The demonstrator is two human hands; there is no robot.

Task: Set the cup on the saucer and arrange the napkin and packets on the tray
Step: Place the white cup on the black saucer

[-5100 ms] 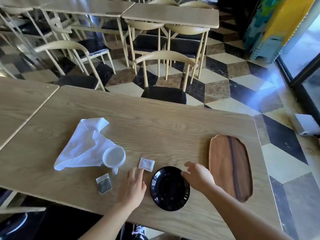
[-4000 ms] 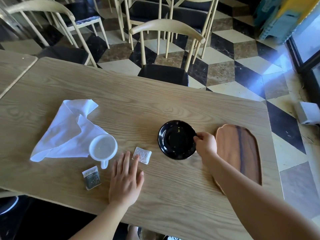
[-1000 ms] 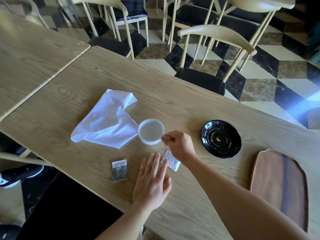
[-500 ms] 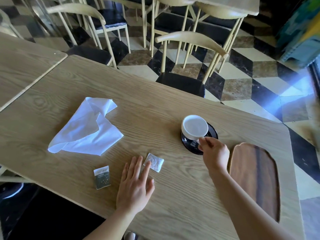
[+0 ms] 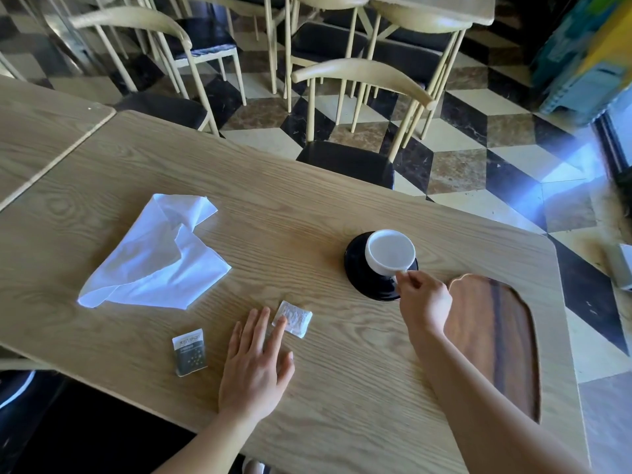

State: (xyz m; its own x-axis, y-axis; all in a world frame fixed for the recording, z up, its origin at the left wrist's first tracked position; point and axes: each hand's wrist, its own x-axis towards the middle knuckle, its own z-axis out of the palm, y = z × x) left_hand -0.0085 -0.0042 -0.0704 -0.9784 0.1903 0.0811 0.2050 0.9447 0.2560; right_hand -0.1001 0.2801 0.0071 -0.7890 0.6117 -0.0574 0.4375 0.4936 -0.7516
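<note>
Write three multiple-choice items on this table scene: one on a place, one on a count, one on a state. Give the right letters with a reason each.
1. Where is the white ceramic cup?
A. on the black round saucer
B. on the brown wooden tray
C. on the white cloth napkin

2. How many small packets lie on the light wooden table?
A. one
B. two
C. four

3. What is the right hand doing?
A. lying flat on the table
B. pinching the cup's handle
C. lifting the tray

Answers:
1 A, the cup sits over the saucer.
2 B, a white packet and a dark grey packet.
3 B, its fingers close on the handle; the left hand lies flat.
</note>
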